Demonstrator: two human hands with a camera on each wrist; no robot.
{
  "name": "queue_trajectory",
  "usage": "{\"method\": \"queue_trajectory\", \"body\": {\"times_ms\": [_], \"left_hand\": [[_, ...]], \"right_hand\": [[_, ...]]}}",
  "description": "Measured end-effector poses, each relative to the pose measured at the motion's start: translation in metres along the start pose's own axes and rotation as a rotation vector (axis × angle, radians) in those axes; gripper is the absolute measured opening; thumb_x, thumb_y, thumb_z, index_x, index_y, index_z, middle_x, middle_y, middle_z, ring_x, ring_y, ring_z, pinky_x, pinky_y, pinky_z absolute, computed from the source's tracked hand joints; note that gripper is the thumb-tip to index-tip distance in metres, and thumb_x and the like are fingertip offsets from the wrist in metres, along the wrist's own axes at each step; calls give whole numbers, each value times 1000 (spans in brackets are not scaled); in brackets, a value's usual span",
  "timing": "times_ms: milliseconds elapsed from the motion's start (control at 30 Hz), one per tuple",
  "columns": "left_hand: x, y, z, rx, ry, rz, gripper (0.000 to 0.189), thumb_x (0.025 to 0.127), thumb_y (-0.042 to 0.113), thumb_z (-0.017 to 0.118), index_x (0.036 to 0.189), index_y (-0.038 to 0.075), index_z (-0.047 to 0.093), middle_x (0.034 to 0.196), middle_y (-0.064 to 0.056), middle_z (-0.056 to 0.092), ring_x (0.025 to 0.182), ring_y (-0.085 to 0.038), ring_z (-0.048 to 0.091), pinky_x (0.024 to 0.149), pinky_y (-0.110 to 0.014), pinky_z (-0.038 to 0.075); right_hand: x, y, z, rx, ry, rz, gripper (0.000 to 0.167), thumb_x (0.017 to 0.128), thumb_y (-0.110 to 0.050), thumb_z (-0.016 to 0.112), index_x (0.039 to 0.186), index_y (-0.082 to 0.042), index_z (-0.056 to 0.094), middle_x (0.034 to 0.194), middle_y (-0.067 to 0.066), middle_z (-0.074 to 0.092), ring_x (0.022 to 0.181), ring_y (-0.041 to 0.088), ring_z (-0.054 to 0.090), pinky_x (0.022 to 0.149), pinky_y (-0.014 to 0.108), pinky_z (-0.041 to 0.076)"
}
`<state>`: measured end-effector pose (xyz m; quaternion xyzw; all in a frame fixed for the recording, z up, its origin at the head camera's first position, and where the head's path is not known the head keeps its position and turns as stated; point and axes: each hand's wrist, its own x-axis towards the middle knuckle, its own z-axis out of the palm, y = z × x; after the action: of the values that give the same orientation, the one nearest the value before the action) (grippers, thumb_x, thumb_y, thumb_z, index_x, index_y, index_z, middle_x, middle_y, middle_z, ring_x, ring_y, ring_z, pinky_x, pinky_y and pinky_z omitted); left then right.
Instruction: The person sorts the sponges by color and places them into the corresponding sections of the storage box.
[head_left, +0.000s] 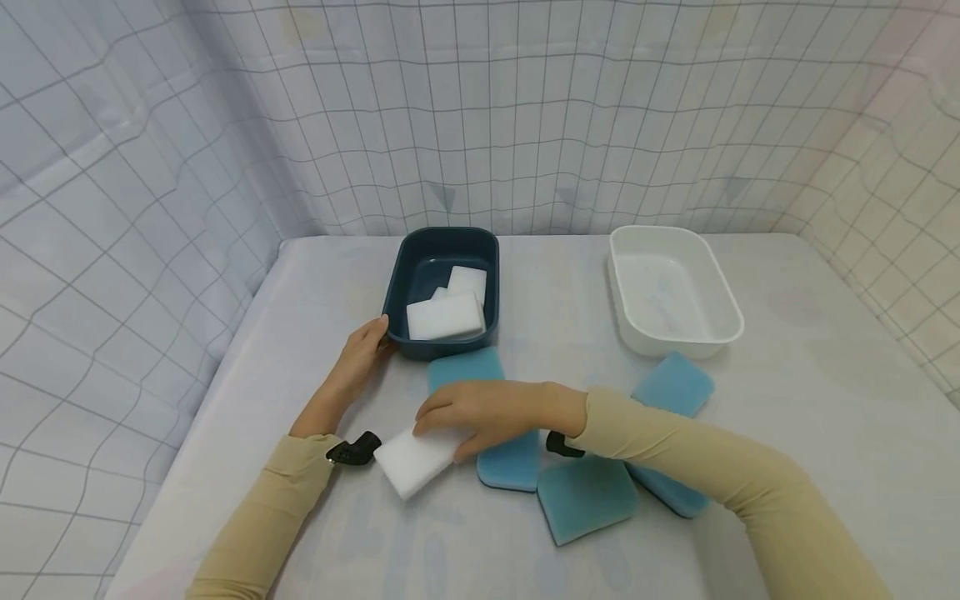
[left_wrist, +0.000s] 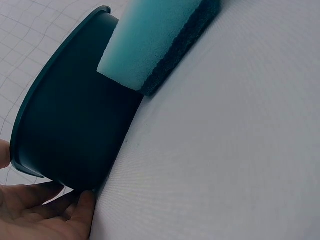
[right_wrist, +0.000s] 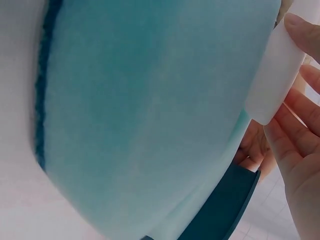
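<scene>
Right hand (head_left: 472,410) pinching white sponge (head_left: 411,467) between parted thumb and fingers, sponge jutting past fingertips, left hand (head_left: 360,360) gripping dark tub (head_left: 448,347) by one corner.

The head camera looks forward and down from high above. Both wrist cameras look, tilted, from low and close; all three see the dark teal, round-cornered plastic tub (left_wrist: 70,115).

1. Between the dark tub (head_left: 442,351) and white tub (head_left: 678,343), bare bench (head_left: 555,287) leaves room to pass.
2. Left grip (head_left: 362,354) blocks the dark tub's near left corner.
3. Right grip (head_left: 476,408) and white sponge (head_left: 414,463) obstruct its near side.
4. Blue sponges (head_left: 587,500) lie partly under the right sleeve (head_left: 686,450).
</scene>
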<state>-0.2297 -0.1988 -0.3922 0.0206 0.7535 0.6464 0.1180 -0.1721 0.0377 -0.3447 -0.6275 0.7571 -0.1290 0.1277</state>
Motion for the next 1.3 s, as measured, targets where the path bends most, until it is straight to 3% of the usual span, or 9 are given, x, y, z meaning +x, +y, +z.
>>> {"method": "queue_trajectory", "body": {"times_ms": [267, 967, 1200, 1300], "left_hand": [[-1, -1, 0, -4, -5, 2, 62, 103, 35, 26, 148, -6, 13, 157, -19, 12, 146, -29, 15, 120, -42, 19], [-2, -3, -1, 37, -1, -48, 64, 103, 40, 25, 148, -4, 13, 157, -20, 14, 146, -31, 16, 119, -44, 19], [-3, 0, -1, 63, 7, -80, 69, 102, 43, 26, 149, -2, 3, 158, -17, 1, 148, -30, 3, 120, -45, 12], [-3, 1, -1, 60, 9, -70, 69, 102, 42, 26, 149, -4, 4, 158, -19, 4, 147, -32, 7, 120, -45, 13]], "right_hand": [[-3, 4, -9, -5, 28, 30, 50, 87, -27, 67, 131, -14, 50, 134, 3, 51, 124, 16, 47, 106, 26, 40], [-10, 23, -35, -114, 264, 89, 50, 84, -27, 70, 128, -9, 54, 128, 5, 57, 120, 19, 52, 102, 28, 45], [-10, 29, -39, -156, 344, 158, 51, 82, -27, 73, 125, -8, 56, 127, 7, 58, 118, 20, 53, 100, 29, 47], [-10, 32, -41, -177, 374, 195, 50, 82, -27, 73, 125, -8, 57, 127, 9, 58, 119, 22, 53, 101, 31, 47]]}}
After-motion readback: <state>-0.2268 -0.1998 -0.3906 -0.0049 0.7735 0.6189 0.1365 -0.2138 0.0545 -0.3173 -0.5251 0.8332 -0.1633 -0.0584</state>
